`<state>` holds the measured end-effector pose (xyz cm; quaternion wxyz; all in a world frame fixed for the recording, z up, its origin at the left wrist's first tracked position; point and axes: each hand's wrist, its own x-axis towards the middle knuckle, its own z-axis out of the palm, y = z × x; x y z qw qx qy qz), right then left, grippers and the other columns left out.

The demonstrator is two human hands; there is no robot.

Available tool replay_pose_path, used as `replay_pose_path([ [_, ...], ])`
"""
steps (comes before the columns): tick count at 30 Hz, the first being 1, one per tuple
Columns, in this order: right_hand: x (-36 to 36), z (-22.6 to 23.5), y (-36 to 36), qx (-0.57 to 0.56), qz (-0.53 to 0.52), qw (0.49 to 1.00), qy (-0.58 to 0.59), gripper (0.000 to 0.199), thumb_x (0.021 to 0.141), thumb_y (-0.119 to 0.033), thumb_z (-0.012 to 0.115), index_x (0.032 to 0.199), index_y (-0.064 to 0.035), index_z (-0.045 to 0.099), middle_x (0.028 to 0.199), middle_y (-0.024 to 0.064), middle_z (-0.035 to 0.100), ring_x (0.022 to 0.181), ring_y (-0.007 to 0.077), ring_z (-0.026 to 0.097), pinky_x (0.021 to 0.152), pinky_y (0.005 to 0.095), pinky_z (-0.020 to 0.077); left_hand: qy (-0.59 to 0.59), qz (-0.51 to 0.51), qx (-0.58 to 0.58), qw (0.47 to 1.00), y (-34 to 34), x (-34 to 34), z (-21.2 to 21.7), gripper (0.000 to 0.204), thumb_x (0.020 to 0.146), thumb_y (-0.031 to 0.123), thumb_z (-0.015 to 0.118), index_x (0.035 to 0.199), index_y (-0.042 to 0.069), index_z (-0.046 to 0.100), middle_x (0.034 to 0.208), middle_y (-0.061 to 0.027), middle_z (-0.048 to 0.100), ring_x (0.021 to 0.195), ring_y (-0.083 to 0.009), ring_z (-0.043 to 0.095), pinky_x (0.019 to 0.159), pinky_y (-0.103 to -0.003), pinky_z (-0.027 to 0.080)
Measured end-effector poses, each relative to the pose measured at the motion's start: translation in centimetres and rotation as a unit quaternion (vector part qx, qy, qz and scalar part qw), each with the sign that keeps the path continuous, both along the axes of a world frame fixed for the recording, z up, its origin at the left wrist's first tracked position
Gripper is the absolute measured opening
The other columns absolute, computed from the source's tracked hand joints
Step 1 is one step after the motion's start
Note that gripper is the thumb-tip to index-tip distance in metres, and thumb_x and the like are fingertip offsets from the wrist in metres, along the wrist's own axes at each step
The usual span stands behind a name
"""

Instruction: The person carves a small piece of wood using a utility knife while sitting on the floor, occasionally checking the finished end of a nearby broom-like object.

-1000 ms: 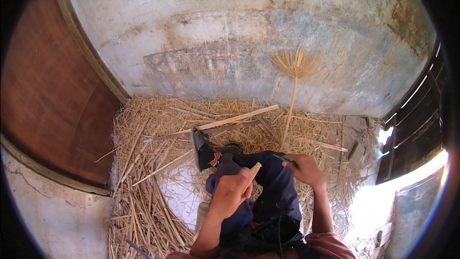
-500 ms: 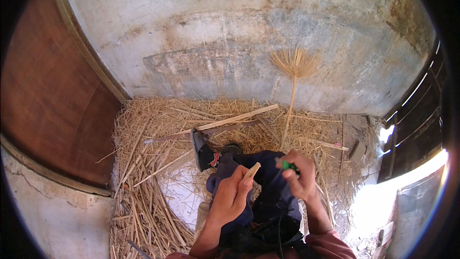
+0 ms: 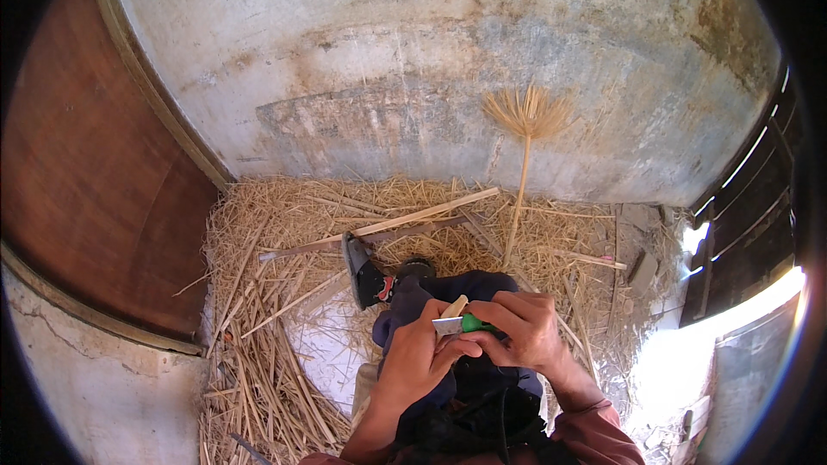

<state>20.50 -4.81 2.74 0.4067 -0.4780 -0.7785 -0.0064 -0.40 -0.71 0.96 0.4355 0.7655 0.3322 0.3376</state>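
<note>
My left hand (image 3: 412, 360) is closed around a short pale piece of wood or cane (image 3: 455, 305), whose cut end sticks out above the fingers. In my right hand (image 3: 521, 327) is a small knife (image 3: 473, 323) with a green handle and a flat, light metal blade. The blade lies across the wood just beside my left thumb and fingers, and seems to touch it. Both hands meet above my lap. Most of the piece inside my left fist is hidden.
A broom-like bundle of straw on a long stick (image 3: 527, 120) leans against the stained wall (image 3: 370, 52). Straw and wooden strips (image 3: 422, 213) cover the floor, with thin sticks heaped (image 3: 267, 379) at the left. A brown door (image 3: 103, 164) stands far left; dark slats (image 3: 749, 207) are at the right.
My right hand has moved left with the knife and come up against my left hand. The blade now shows across the pale piece. My left hand has hardly moved.
</note>
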Motion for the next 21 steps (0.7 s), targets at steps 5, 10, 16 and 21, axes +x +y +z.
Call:
replay_pose_path([
  [5, 0.2, 0.1, 0.1, 0.006, 0.002, 1.000, 0.001, 0.036, 0.083, -0.031, 0.089, 0.108, -0.0098, 0.076, 0.076, 0.0021, 0.062, 0.060, 0.0224, 0.066, 0.052, 0.0361, 0.0510, 0.025, 0.019, 0.015, 0.999, -0.5, 0.1, 0.0, 0.051, 0.098, 0.034, 0.084, 0.123, -0.001, 0.056, 0.089, -0.0162, 0.073, 0.074, -0.0311, 0.076, 0.067, -0.036, 0.055],
  [10, 0.1, -0.6, 0.2, 0.002, -0.017, 0.999, 0.029, 0.033, 0.083, -0.029, 0.089, 0.108, -0.0102, 0.077, 0.075, 0.0023, 0.063, 0.059, 0.0231, 0.066, 0.051, 0.0366, 0.0507, -0.092, 0.008, -0.082, 0.992, -0.2, 0.1, 0.1, 0.050, 0.099, 0.032, 0.084, 0.125, -0.001, 0.057, 0.087, -0.0116, 0.074, 0.072, -0.0167, 0.071, 0.065, -0.031, 0.053],
  [16, 0.1, -0.9, -0.1, 0.005, -0.019, 0.999, 0.033, 0.033, 0.083, -0.029, 0.089, 0.107, -0.0105, 0.078, 0.075, 0.0019, 0.062, 0.059, 0.0228, 0.066, 0.052, 0.0363, 0.0507, -0.093, -0.011, -0.070, 0.993, 0.4, 0.0, -0.2, 0.048, 0.092, 0.034, 0.091, 0.114, 0.000, 0.064, 0.079, -0.0058, 0.071, 0.067, -0.0087, 0.063, 0.061, -0.029, 0.049],
  [21, 0.1, -1.1, -0.1, 0.013, -0.015, 0.999, 0.030, 0.034, 0.081, -0.033, 0.091, 0.105, -0.0109, 0.078, 0.074, 0.0015, 0.061, 0.059, 0.0218, 0.065, 0.052, 0.0356, 0.0500, -0.093, -0.023, -0.077, 0.992, 0.5, 0.0, -0.6, 0.047, 0.087, 0.035, 0.095, 0.106, 0.002, 0.066, 0.073, -0.0019, 0.067, 0.065, -0.0069, 0.057, 0.059, -0.028, 0.046],
])
